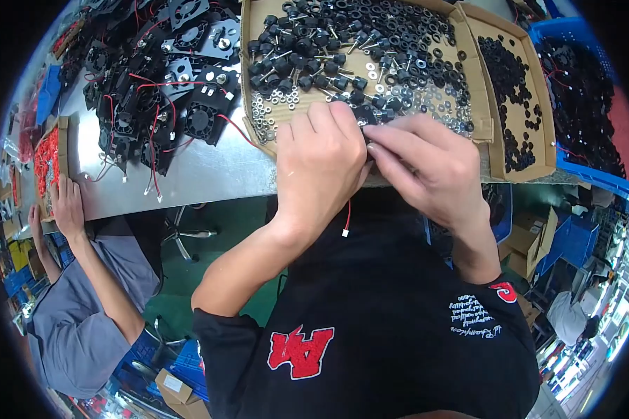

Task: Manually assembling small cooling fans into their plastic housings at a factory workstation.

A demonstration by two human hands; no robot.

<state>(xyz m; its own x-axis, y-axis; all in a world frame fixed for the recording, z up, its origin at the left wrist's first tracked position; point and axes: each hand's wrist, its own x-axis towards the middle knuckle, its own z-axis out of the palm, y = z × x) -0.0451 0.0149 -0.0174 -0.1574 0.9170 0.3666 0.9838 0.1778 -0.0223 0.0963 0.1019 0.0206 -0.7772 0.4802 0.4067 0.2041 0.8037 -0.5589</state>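
Note:
My left hand (320, 150) is closed around a small black part (363, 116), most of which the fingers hide. A red wire with a white plug (345, 232) hangs below that hand; it looks like the lead of a small fan unit. My right hand (433, 159) pinches at the part's right side, thumb and forefinger together on something too small to make out. Just beyond both hands lies a cardboard tray (483, 131) with black-headed screws (293, 52), black rings (398, 17), shiny nuts (262, 108) and clear washers (426, 105).
Black fan units (201, 120) with red wires are heaped on the metal table (217, 171) to the left. A second cardboard tray (551, 157) of black rings and a blue crate (601, 180) stand right. A co-worker's hand (68, 208) rests at the far left, beside red parts (47, 164).

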